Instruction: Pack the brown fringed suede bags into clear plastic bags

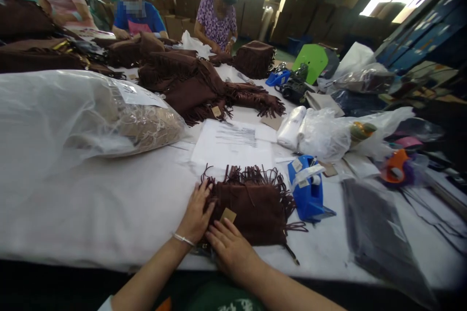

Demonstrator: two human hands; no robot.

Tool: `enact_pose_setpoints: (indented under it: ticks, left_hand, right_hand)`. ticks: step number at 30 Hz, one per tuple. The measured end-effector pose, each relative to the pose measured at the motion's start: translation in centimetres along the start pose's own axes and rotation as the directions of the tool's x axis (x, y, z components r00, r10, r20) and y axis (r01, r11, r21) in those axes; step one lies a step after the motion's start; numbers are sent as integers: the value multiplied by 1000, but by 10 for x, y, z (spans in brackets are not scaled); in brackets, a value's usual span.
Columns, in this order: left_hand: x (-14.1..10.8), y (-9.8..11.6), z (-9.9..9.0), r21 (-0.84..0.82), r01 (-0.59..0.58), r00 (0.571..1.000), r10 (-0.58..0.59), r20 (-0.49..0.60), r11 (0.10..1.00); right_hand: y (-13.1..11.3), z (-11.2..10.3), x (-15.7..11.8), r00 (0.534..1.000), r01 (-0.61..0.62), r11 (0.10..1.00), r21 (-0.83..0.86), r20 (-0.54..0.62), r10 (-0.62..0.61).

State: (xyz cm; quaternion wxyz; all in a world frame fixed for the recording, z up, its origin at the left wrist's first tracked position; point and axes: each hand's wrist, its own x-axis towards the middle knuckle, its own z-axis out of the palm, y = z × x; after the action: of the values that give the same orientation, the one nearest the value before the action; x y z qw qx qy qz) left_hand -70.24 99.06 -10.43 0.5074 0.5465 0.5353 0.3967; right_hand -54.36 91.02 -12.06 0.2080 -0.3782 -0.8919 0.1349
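A dark brown fringed bag [255, 214] lies flat on the white table in front of me, its fringe spread along the far and right edges. My left hand [197, 211] rests along the bag's left edge, fingers stretched out and touching it. Over the near left corner lies my right hand [231, 248], fingers flat and side by side on the fabric. Just beyond its fingertips a small tan tag [229, 215] sits on the bag. Part of the near left corner is hidden under both hands. A dark strap end [292, 255] sticks out at the bag's near right.
A blue tape dispenser [305, 189] stands right of the bag, beside a dark flat packet [379, 233] in plastic. Printed papers [233, 143] lie behind. A large clear plastic sack [91, 112] fills the left, more brown fringed bags [182, 77] lie farther back, and several people work across the table.
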Motion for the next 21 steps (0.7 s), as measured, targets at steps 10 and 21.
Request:
enact_pose_setpoints:
  ticks: [10,21]
  left_hand:
    - [-28,15,54,540,-810,585,381,716,229]
    - [-21,2,122,419,-897,317,458,830,-139]
  right_hand:
    - [-1,-71,-95,815,-388,586,711,-32,579]
    - [12,-62,-156,402,5,-483,875,441,802]
